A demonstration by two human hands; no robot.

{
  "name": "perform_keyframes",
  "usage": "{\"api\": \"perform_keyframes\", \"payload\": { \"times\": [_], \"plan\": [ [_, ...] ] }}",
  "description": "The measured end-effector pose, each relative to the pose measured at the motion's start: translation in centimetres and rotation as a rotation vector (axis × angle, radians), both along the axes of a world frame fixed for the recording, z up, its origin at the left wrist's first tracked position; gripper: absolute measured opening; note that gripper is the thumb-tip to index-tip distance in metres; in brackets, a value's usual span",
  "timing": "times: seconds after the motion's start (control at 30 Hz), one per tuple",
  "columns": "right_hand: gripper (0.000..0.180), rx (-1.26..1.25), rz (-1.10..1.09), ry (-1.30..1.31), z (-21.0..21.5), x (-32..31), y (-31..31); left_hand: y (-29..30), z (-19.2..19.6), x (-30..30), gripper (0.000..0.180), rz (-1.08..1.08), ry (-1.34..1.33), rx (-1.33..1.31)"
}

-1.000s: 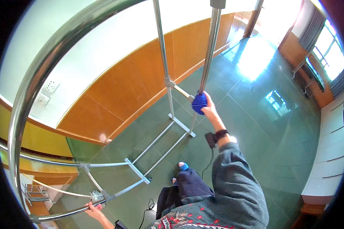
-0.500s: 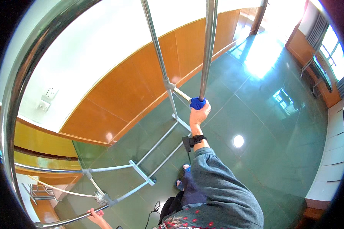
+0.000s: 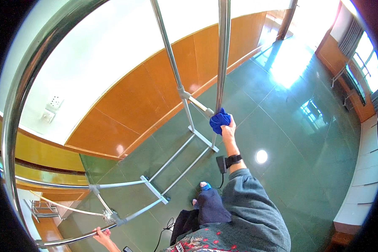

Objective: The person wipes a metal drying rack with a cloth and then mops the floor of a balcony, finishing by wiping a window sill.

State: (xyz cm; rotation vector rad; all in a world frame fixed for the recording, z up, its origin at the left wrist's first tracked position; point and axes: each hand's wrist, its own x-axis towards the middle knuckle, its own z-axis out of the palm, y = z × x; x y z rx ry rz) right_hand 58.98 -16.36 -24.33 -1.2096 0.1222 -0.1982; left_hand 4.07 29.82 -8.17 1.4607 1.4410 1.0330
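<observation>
A metal clothes rack with shiny upright poles (image 3: pixel 222 54), grey joints (image 3: pixel 183 93) and a light-grey base (image 3: pixel 153 190) stands in front of me. My right hand (image 3: pixel 228 129) is closed around a bunched blue cloth (image 3: pixel 219 122), which lies against the near right pole beside its joint. The cloth covers part of the fingers and of the pole. Down at the lower left, my left hand (image 3: pixel 103 236) has its fingers round another shiny pole of the rack. A black strap (image 3: pixel 233 160) with a small box circles my right wrist.
Behind the rack runs a white wall with orange wood panelling (image 3: pixel 155 80) and a socket (image 3: pixel 54 102). A pale stick (image 3: pixel 67 206) with a stringy head leans near the left poles. White cabinets (image 3: pixel 361 180) line the right side; a black cable (image 3: pixel 169 227) hangs near my legs.
My right hand has slid slightly down and right with the cloth, which looks looser, and the joint beside it now shows. The near right pole appears slightly further left. My left hand keeps its hold.
</observation>
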Motion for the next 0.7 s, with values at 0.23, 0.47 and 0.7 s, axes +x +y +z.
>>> {"api": "perform_keyframes", "payload": {
  "times": [0.23, 0.47, 0.7],
  "plan": [
    [0.045, 0.113, 0.126, 0.419, -2.0, -8.6, 7.1, -1.9, 1.7, 0.2, 0.025, 0.010, 0.065, 0.015],
    [0.021, -1.037, 0.397, -0.825, 11.3, 1.6, 18.3, -2.0, 1.0, 0.4, 0.026, 0.011, 0.027, 0.044],
    [0.024, -2.586, 0.340, -0.755, 12.5, 10.4, 24.1, 1.5, -2.2, -4.8, 0.024, -0.015, -0.078, 0.130]
  ]
}}
